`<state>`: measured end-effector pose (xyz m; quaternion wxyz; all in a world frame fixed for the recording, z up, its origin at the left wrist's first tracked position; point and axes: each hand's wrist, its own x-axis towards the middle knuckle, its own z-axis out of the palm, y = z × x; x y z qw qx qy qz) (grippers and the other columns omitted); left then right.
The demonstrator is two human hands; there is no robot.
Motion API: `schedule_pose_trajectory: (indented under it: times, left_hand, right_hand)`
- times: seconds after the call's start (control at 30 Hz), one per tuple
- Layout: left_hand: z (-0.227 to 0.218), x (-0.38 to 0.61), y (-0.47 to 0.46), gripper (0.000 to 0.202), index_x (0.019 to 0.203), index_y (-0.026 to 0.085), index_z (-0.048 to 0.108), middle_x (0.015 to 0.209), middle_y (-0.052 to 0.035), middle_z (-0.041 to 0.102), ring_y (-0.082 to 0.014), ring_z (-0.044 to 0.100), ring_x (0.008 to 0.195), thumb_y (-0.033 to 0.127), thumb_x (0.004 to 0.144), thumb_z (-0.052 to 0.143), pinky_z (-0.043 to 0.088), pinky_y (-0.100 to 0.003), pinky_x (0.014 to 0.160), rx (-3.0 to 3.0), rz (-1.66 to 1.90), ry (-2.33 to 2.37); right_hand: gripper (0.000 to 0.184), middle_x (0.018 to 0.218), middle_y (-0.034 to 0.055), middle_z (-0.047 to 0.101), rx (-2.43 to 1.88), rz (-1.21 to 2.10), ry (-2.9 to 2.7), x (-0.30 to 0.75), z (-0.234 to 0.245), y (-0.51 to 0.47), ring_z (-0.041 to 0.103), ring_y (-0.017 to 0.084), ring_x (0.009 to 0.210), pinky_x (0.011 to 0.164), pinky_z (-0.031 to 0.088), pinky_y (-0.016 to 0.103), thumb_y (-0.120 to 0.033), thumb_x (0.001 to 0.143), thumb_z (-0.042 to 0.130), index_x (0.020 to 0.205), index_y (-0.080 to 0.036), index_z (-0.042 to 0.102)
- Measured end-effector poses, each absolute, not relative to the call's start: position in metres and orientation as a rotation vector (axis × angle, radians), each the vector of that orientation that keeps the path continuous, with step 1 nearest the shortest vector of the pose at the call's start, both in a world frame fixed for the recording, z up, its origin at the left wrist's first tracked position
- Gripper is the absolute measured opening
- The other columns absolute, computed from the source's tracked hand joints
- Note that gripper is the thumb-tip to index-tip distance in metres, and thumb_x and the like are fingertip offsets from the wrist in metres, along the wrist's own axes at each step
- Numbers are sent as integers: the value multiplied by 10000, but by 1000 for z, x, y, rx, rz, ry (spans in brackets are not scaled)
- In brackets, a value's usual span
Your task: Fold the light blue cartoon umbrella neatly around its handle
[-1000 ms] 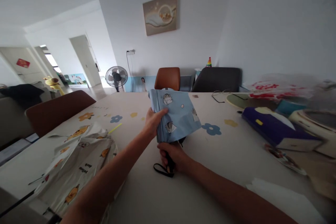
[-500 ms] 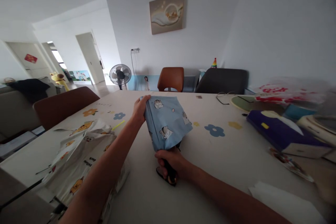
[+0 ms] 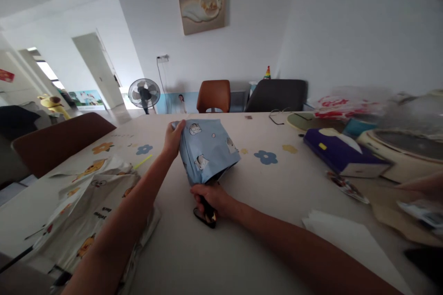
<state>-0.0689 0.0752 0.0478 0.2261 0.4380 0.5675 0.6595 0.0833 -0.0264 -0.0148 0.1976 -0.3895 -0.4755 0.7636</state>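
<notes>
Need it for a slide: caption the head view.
Left hand grips blue patterned material; right hand holds a black handle near its lower edge.

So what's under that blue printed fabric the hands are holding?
At the lower edge of the blue printed fabric, the right hand grips a looped dark handle, and something dark peeks out just above that hand. Anything farther underneath is covered.

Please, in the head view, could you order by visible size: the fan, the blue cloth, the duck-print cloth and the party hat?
Largest to smallest, as they look:
duck-print cloth
blue cloth
fan
party hat
</notes>
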Motion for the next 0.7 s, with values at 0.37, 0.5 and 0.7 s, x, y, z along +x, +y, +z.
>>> schedule_pose_trajectory:
  times: [0.37, 0.5, 0.7]
  left_hand:
    - [103, 13, 82, 288, 1023, 174, 567, 1133, -101, 565, -251, 446, 1130, 333, 832, 421, 170, -471, 1027, 2810, 689, 1816]
    - [130, 9, 114, 304, 676, 145, 618, 845, -118, 639, -292, 569, 902, 443, 707, 569, 322, -475, 906, 2395, 411, 1934]
    - [150, -22, 131, 195, 505, 203, 564, 473, -27, 504, -196, 546, 531, 334, 533, 706, 454, -325, 615, 1772, 1042, 1720]
  right_hand:
    - [220, 346, -33, 446, -1024, 2017, -1363, 78, -19, -27, 453, 102, 289, 296, 372, 192, -149, 734, 448, 515, -163, 438]
    - [230, 320, -45, 431, -1063, 2002, -1356, 79, -16, -29, 421, 89, 267, 288, 361, 181, -135, 734, 431, 507, -170, 421]
    - [244, 321, -41, 423, -1053, 2006, -1348, 79, -13, -30, 427, 89, 277, 291, 374, 186, -112, 717, 438, 481, -169, 419]
